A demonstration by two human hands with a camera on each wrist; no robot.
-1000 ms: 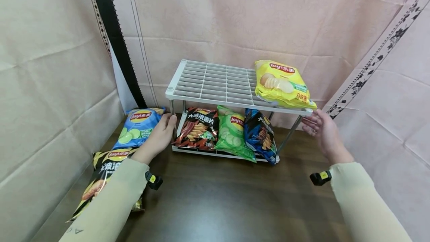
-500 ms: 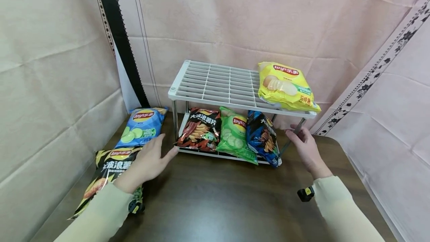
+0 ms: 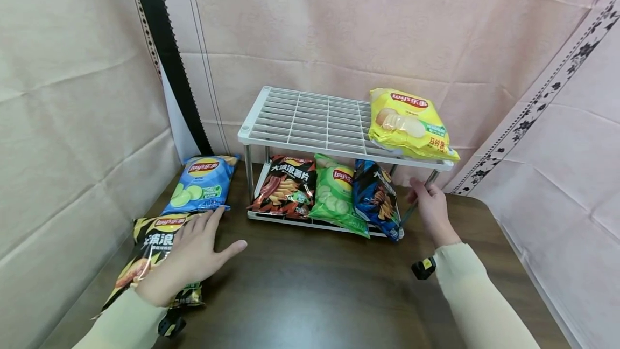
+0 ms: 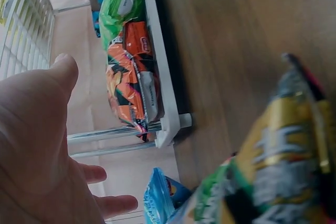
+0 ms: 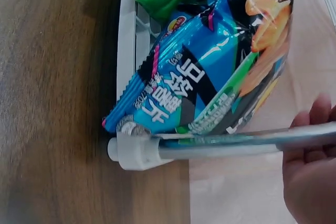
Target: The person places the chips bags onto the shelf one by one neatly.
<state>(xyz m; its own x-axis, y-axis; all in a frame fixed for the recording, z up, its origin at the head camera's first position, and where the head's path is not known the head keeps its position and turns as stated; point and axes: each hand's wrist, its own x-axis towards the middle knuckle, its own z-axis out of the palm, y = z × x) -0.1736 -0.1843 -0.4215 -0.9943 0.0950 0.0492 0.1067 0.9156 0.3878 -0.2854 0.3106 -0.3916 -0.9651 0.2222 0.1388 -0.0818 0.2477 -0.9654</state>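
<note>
A white two-tier rack (image 3: 310,117) with metal legs stands at the back of the table. My right hand (image 3: 432,210) is at its front right leg (image 5: 220,148), with the fingers curled behind the metal. My left hand (image 3: 196,252) is spread with fingers straight over a black chip bag (image 3: 140,263). Its fingertips reach the lower edge of a blue chip bag (image 3: 201,182). In the left wrist view the black bag shows blurred, beside the thumb and fingers. A yellow chip bag (image 3: 407,125) lies on the rack's upper right.
On the lower tier lean a dark red chip bag (image 3: 286,186), a green one (image 3: 336,195) and a dark blue one (image 3: 378,198). Pale cloth walls (image 3: 339,20) enclose the brown table (image 3: 310,284) at left, back and right.
My left hand has let go of the rack's left leg and moved down and left over the black bag. My right hand has moved from the upper right corner down to the right leg.
</note>
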